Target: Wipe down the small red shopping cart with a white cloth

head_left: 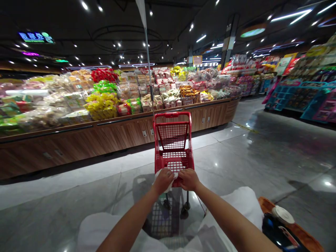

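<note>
The fingers (168,173) of the left hand (162,181) are closed and curl over the top of the handle of a red shopping cart (156,147), and a white tissue or cloth (170,185) is pressed between them and the handle; I cannot tell exactly which it is. The right hand (189,179) is just beside the left one, and its fingers are also closed on the same handle. Neither hand is open. The cart stands at 12 o'clock from the person, and its red wire basket (173,136) has nothing in it that I can see. Its small wheels (184,211) stand on the shiny floor tiles (236,168). A thin pole (148,63) with a pale flag rises from the cart. White fabric or plastic (236,206) lies around the lower view, and an orange object (294,227) is at 4 o'clock. A wooden display table (78,143) full of packaged snacks (102,105) stands from 9 to 1 o'clock, and teal racks (312,91) stand at 2 o'clock.
</note>
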`<state>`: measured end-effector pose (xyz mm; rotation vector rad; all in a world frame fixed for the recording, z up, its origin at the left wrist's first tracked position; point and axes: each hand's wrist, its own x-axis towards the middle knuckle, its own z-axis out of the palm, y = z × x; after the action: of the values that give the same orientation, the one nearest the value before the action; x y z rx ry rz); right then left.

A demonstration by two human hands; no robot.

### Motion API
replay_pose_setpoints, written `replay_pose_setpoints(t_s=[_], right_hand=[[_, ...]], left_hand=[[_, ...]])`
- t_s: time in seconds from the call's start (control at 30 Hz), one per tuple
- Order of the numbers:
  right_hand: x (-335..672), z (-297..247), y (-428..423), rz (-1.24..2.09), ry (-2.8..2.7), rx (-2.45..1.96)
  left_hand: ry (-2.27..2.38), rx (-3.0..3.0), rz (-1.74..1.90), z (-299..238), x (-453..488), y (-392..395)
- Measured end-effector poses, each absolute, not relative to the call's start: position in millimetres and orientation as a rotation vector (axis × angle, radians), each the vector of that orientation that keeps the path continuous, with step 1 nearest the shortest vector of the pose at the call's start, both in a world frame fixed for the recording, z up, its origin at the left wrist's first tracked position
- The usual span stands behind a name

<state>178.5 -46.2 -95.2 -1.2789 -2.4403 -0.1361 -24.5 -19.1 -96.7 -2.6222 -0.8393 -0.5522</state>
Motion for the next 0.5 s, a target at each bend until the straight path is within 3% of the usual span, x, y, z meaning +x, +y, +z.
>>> replay_pose_setpoints(t_s=[0.33,0.5], right_hand=[[187.2,-92.2,-41.7,-0.105,-2.499,-1.285],[170.7,-93.2,-43.6,-0.107,-2.425,-1.316]], left_hand=[[-0.797,-2.662,-0.491,-78.6,-78.1,-7.5],[-1.004,-2.673,-0.434,-88.7,-52.9,-15.6]])
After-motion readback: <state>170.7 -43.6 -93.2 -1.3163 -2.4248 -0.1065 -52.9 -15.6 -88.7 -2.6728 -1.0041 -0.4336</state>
